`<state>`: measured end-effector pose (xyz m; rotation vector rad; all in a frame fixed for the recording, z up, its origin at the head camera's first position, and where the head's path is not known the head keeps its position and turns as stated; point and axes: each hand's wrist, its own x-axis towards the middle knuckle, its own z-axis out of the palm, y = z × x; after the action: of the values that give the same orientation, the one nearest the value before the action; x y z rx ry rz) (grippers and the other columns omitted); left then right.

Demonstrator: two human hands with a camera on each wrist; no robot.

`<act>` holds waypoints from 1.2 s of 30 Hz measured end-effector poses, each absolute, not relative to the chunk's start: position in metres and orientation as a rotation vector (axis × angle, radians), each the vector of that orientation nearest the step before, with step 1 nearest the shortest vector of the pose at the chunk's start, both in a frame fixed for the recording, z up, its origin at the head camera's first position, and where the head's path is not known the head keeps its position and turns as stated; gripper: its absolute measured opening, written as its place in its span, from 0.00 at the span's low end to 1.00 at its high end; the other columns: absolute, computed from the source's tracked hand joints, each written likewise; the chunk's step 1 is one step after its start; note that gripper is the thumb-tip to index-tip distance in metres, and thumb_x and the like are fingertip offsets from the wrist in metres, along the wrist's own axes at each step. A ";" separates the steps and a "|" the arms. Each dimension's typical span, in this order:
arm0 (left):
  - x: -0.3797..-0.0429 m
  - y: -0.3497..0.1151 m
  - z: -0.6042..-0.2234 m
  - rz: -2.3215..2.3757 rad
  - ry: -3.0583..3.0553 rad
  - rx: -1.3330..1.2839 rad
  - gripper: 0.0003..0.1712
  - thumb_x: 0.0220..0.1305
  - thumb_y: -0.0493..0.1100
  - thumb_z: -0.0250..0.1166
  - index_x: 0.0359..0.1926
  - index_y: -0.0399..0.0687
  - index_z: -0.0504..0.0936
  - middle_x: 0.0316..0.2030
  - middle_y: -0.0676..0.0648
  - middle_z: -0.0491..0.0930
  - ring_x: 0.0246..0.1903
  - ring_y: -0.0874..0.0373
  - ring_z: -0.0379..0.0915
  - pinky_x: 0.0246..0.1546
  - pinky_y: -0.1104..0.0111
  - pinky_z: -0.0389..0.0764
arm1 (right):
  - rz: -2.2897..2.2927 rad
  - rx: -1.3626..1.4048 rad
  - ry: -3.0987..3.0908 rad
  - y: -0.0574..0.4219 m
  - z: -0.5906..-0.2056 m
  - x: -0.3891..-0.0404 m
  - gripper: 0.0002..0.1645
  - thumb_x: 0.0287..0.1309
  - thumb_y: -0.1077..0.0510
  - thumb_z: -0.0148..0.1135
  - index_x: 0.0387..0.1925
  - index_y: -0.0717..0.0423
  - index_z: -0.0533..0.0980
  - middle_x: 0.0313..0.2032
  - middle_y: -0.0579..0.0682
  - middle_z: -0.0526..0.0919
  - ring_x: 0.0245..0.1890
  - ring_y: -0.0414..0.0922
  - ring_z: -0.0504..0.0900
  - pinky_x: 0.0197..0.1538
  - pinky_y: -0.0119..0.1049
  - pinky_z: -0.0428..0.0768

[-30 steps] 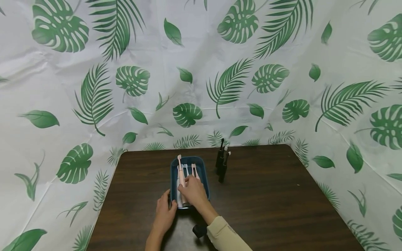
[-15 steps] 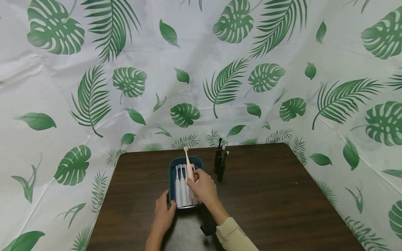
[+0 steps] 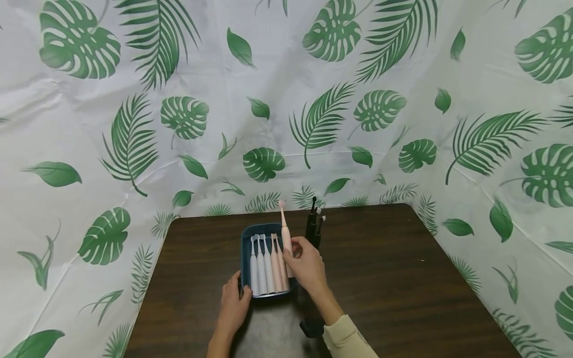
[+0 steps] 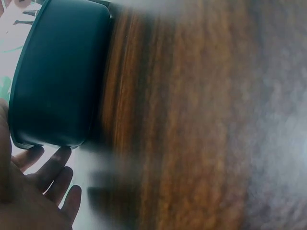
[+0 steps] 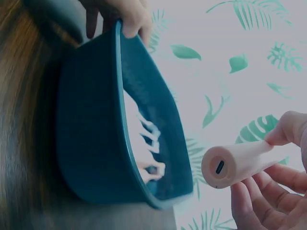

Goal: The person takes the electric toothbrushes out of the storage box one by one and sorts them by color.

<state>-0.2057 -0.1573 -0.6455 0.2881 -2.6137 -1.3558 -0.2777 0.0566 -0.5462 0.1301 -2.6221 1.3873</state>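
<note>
My left hand (image 3: 235,303) grips the near left corner of a dark blue plastic bin (image 3: 245,253), thumb over the rim and fingers along the outside. My right hand (image 3: 311,266) holds a pink electric toothbrush (image 3: 286,237) by its handle, head up, at the bin's right side. Its base, with a small slot in it, faces the right wrist camera, where the toothbrush (image 5: 240,165) appears apart from the bin (image 5: 88,129). Inside the bin, three white electric toothbrushes (image 3: 261,271) lie side by side at the left, with two pink toothbrushes (image 3: 283,276) to their right.
Several black electric toothbrushes (image 3: 311,224) stand upright behind the right hand, which partly hides them. The dark wooden table (image 3: 380,278) ends at a leaf-printed white sheet (image 3: 286,124) at the back and sides. A black device (image 3: 311,327) sits under the right wrist.
My right hand has carried the pink toothbrush rightward, from over the middle of the bin to its right edge, uncovering the toothbrushes inside. My left hand has stayed at the corner.
</note>
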 end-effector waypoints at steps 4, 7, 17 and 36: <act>-0.206 -0.156 -0.645 -1.367 -2.609 0.288 0.32 0.72 0.39 0.60 0.74 0.32 0.71 0.68 0.30 0.77 0.67 0.34 0.69 0.66 0.39 0.71 | 1.380 0.117 -2.589 0.069 -0.545 -0.278 0.19 0.65 0.48 0.72 0.56 0.43 0.83 0.39 0.41 0.84 0.33 0.39 0.79 0.34 0.39 0.75; -0.206 -0.156 -0.645 -1.374 -2.621 0.290 0.33 0.72 0.40 0.60 0.74 0.32 0.70 0.69 0.30 0.76 0.67 0.34 0.69 0.67 0.39 0.71 | 1.384 0.084 -2.572 0.078 -0.546 -0.279 0.19 0.65 0.48 0.72 0.56 0.43 0.83 0.40 0.40 0.84 0.34 0.38 0.80 0.35 0.39 0.76; -0.206 -0.157 -0.643 -1.388 -2.650 0.299 0.34 0.73 0.41 0.59 0.76 0.34 0.69 0.70 0.31 0.75 0.69 0.35 0.68 0.68 0.39 0.71 | 1.438 -0.016 -2.506 0.107 -0.545 -0.279 0.22 0.62 0.50 0.73 0.57 0.43 0.81 0.41 0.43 0.86 0.38 0.42 0.84 0.38 0.41 0.78; -0.209 -0.158 -0.645 -1.391 -2.653 0.304 0.34 0.73 0.42 0.59 0.76 0.35 0.69 0.71 0.31 0.74 0.70 0.35 0.67 0.69 0.38 0.69 | 1.389 -0.086 -2.460 0.152 -0.556 -0.297 0.24 0.61 0.53 0.72 0.58 0.46 0.78 0.51 0.48 0.87 0.49 0.47 0.85 0.46 0.45 0.76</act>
<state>-0.2089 -0.1584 -0.6455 0.3039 -2.6535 -1.3914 -0.2966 0.1523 -0.5555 -0.0858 -2.4601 1.3887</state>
